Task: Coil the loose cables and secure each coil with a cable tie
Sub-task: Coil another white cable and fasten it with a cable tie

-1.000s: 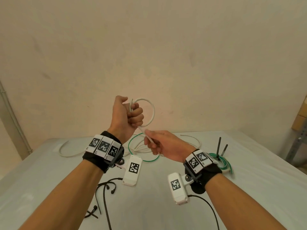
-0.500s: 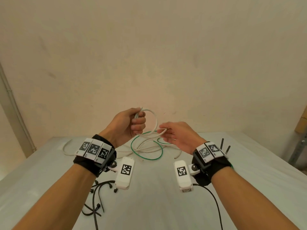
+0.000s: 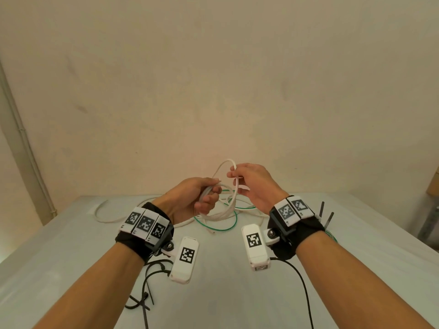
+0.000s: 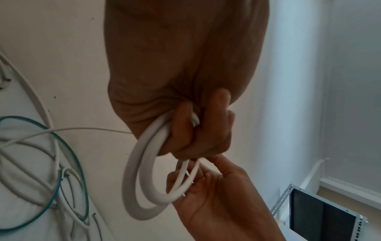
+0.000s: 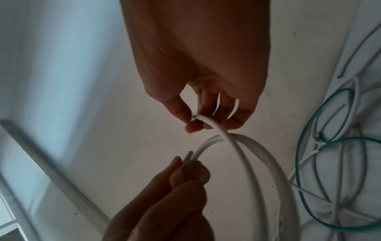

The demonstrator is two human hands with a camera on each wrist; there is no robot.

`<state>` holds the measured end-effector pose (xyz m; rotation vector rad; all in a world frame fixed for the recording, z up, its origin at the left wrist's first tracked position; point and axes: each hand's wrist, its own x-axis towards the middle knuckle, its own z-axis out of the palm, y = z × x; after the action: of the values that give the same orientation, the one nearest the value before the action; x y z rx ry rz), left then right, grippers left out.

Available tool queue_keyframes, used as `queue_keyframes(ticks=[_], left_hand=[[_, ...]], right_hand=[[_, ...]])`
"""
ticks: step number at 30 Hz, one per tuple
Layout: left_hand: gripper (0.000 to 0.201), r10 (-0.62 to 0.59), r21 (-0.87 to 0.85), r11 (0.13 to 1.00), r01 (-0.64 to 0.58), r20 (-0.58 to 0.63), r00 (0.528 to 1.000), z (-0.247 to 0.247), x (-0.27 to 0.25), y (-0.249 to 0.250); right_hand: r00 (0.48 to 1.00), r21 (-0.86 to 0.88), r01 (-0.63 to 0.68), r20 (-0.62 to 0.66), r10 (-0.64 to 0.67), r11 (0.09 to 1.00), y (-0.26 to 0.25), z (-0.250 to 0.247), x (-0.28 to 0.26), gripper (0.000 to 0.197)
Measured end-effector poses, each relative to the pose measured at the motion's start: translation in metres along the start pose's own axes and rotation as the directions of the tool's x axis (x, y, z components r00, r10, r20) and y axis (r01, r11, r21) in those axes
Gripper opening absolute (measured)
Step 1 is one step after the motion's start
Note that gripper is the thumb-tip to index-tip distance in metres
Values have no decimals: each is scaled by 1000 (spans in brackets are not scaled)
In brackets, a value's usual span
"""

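We are mid-coil: our left hand (image 3: 199,197) grips the gathered loops of the thin white round cable (image 3: 222,216) above the grey table (image 3: 71,245), our right hand (image 3: 253,184) pinches the next loop, to be laid into that fist.

Right hand (image 3: 255,186) lifted white cable (image 3: 223,167) into second loop.

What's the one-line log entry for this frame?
step: coiling white cable | left hand: grips coil loops | right hand: pinches next loop | cable ties: on table, untouched | green cable: loose
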<state>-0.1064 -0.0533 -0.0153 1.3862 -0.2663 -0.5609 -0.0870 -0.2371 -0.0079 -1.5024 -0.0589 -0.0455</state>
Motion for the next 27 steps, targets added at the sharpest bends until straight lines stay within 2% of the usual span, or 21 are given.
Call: queue_keyframes(ticks=[4, 8, 13, 15, 17, 20, 24, 26, 27], left_hand=[[34, -5, -19, 1000, 5, 34, 999, -2, 0, -2], [34, 49, -150, 988, -45, 22, 999, -10, 2, 4], [35, 80, -172, 982, -78, 5, 997, -13, 8, 7], [37, 101, -114, 988, -105, -40, 994, -12, 11, 8], [38, 136, -3, 991, -137, -73, 988, -8, 13, 10], [41, 167, 145, 977, -157, -61, 984, -3, 11, 18], [41, 196, 248, 953, -172, -74, 978, 6, 12, 24], [38, 227, 364, 915, -176, -102, 969, 14, 12, 26], [45, 245, 419, 892, -172, -128, 961, 17, 13, 26]], right_hand=[[1000, 143, 4, 28, -8, 990, -7, -3, 1, 8], [997, 257, 25, 60, -42, 966, -8, -8, -2, 14], [996, 378, 71, 28, -88, 923, -8, -9, -4, 15], [990, 316, 118, 32, -135, 941, -10, -10, -5, 13], [981, 174, 175, 59, -187, 969, -12, -9, -6, 12], [976, 15, 198, 94, -199, 980, -14, -7, -11, 13], [972, 184, 47, 218, -87, 982, -8, -1, -18, 11], [975, 143, 11, 217, -42, 990, -4, 2, -20, 10], [977, 113, 7, 211, -31, 994, -1, 4, -20, 11]])
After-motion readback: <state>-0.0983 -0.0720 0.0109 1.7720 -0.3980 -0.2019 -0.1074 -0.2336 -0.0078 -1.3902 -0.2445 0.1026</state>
